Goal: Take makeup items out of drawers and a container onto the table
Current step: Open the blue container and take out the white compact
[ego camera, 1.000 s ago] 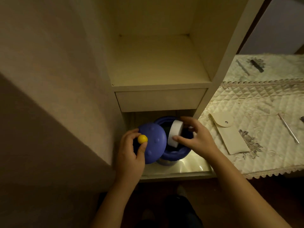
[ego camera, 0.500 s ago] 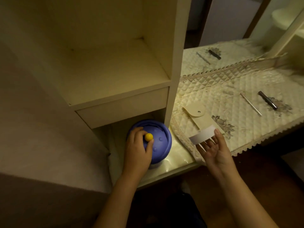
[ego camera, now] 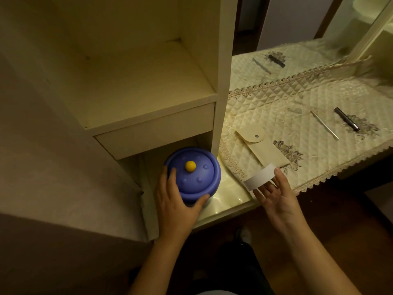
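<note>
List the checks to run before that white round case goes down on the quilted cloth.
1. Grip: right hand holds white round case: ok.
2. Closure: blue container lid sits flat: ok.
3. Release: left hand off the lid: not ok, it grips the rim.
4. Landing: bare quilted cloth beyond beige pouch: ok.
5. Case closed: cannot tell.
</note>
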Motion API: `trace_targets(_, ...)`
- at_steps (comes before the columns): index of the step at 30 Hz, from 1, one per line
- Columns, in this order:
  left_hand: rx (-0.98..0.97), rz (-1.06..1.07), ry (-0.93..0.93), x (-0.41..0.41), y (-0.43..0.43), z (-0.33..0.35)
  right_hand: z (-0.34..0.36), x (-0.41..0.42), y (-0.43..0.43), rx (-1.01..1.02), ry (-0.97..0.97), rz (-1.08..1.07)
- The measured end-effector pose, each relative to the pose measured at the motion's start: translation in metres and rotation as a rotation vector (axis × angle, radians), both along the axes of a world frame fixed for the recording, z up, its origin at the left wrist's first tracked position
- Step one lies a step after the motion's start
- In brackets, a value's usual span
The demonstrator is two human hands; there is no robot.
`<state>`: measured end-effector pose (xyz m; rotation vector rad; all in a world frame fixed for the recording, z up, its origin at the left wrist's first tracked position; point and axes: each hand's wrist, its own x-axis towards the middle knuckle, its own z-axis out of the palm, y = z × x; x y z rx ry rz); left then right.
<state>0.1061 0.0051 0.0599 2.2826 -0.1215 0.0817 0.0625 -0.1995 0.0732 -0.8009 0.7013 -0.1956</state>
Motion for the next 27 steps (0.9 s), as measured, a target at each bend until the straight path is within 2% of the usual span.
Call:
trace_targets(4, -0.11, 0.172, 0.1, -0.018, -0.002, -0.015, -0.008, -0.001, 0.006, 0.044, 0.05, 0.011)
trace_targets(13, -0.332, 0.24, 0.135, -0.004, -0.016, -0.027, -0.013, 0.008, 0.017, 0.05, 0.079, 0.05)
trace_targets(27, -0.279, 0.264, 0.079, 0.055, -0.022, -0.022, -0.017, 0.005, 0.005, 0.03, 0.098, 0.052)
